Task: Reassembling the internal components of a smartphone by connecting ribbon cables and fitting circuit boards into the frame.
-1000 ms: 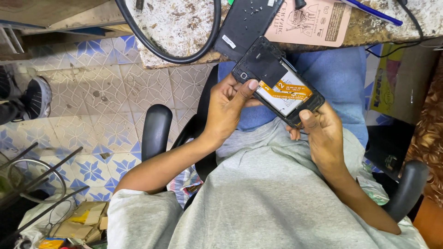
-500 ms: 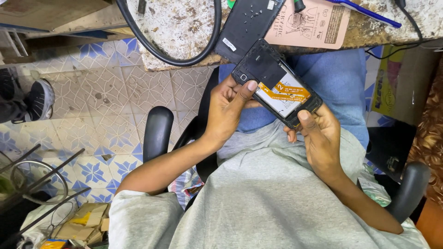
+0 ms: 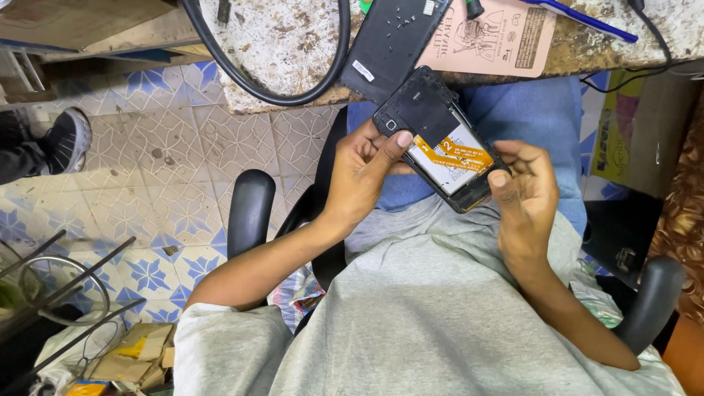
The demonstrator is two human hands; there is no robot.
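Observation:
Both hands hold an opened black phone (image 3: pixel 438 137) with its back removed, showing a white battery with an orange band (image 3: pixel 449 157). My left hand (image 3: pixel 364 170) grips the phone's upper left side, thumb pressed on the frame near the camera end. My right hand (image 3: pixel 526 198) holds the lower right corner, fingers curled around the edge. The phone hangs over my lap, just below the workbench edge. A black back cover (image 3: pixel 392 45) lies on the bench above it.
The stained workbench (image 3: pixel 286 51) carries a thick black cable loop (image 3: pixel 260 92), a pink printed card (image 3: pixel 499 37) and a blue pen (image 3: pixel 583 20). Black chair armrests (image 3: pixel 249 209) flank me. Another person's shoe (image 3: pixel 66 139) rests on the tiled floor at left.
My right hand has shifted to the right along the phone's lower edge, with the fingers opened more around the corner. The phone stays held in nearly the same place.

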